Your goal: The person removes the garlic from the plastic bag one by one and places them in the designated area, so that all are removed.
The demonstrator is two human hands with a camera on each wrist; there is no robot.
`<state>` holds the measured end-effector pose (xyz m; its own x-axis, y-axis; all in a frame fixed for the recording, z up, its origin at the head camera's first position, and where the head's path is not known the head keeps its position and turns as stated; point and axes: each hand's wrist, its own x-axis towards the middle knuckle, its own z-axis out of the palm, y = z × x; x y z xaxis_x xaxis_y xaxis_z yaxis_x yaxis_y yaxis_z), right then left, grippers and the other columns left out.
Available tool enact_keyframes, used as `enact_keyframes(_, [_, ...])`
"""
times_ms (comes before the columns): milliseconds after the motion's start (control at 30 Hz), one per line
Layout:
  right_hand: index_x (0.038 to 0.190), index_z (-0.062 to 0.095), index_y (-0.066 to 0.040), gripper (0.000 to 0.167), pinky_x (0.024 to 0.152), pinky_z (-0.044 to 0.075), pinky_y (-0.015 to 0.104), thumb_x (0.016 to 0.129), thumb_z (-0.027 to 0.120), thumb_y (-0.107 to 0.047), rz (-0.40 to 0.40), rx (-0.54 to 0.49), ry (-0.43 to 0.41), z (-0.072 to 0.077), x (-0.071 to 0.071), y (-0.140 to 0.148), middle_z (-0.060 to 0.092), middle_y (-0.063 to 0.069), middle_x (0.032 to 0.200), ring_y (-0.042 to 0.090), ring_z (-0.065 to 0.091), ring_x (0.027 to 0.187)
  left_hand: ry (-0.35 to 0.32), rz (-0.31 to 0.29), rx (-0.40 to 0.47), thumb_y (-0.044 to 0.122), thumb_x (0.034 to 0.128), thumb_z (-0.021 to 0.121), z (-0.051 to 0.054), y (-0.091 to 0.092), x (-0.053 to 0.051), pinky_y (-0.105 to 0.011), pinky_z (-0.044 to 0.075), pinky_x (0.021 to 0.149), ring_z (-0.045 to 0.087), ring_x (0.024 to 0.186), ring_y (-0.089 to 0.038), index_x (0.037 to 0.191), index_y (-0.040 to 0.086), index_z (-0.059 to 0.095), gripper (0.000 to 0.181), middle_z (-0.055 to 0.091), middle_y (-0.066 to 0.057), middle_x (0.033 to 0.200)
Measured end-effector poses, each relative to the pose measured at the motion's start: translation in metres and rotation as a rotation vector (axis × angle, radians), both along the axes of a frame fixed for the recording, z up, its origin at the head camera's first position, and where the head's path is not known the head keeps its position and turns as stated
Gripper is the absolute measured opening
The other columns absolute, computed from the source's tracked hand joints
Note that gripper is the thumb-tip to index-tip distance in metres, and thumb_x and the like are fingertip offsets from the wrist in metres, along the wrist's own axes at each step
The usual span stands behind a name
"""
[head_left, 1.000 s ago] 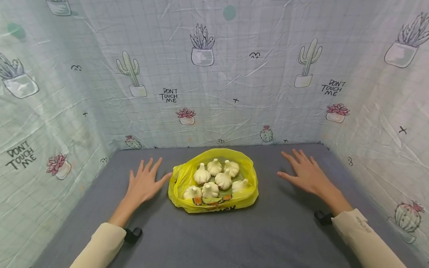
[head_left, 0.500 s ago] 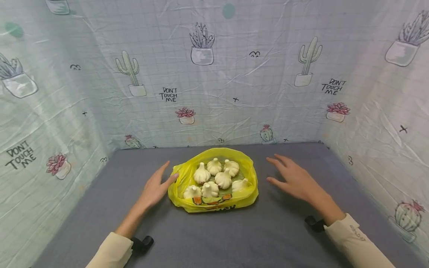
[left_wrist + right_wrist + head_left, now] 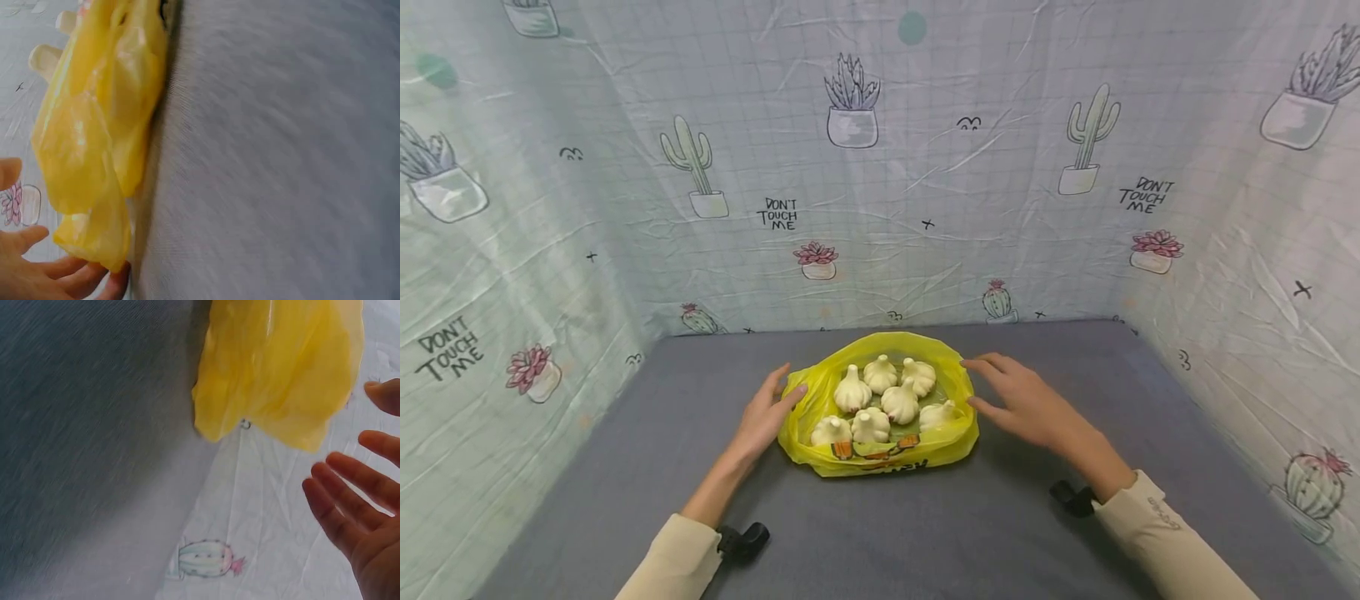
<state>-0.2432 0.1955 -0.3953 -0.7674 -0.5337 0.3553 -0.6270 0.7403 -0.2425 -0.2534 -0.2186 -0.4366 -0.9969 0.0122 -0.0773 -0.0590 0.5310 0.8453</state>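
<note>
A yellow plastic bag (image 3: pixel 943 450) lies with its mouth spread wide on the grey surface, and several white garlic bulbs (image 3: pixel 900 403) sit inside it. My left hand (image 3: pixel 766 419) is at the bag's left end, its thumb over the rim. In the left wrist view, the fingers of the left hand (image 3: pixel 56 272) extend under the bag's crumpled end (image 3: pixel 94 150). My right hand (image 3: pixel 1033 404) reaches the right rim with extended fingers. The right wrist view shows a gap between those fingers (image 3: pixel 337 500) and the yellow plastic (image 3: pixel 281 369). Neither hand grips anything.
Grey cloth (image 3: pixel 880 542) covers the table. A pale curtain (image 3: pixel 925 250) printed with cacti and writing closes in the back and both sides. Black bands (image 3: pixel 743 543) are worn on both wrists, by the cream sleeves (image 3: pixel 673 558).
Both hands have moved inward from the sides to the bag's two ends, the left going right and the right going left. The bag and the garlic bulbs have stayed in place.
</note>
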Motion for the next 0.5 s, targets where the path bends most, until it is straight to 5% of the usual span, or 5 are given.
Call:
enact_keyframes(233, [0.126,0.070,-0.007,0.034,0.075,0.059,0.034,0.095,0.074,-0.020,0.073,-0.033,-0.013,0.003,-0.004,-0.017,0.071,0.009,0.116,0.020,0.071,0.091,-0.015,0.011,0.077,0.048,0.1057,0.053,0.000,0.006,-0.008,-0.065,0.023,0.124,0.014,0.161,-0.039,0.164,0.021,0.027,0.069,0.017,-0.009,0.174])
enact_keyframes(500, [0.104,0.077,-0.013,0.012,0.073,0.058,0.030,0.092,0.076,-0.013,0.106,-0.023,-0.040,0.015,-0.013,-0.035,0.076,0.002,0.100,0.016,0.070,0.085,0.024,0.003,0.122,0.035,0.1025,0.061,0.003,0.014,-0.018,-0.065,0.021,0.125,0.011,0.161,-0.039,0.158,0.018,0.038,0.063,0.025,-0.009,0.171])
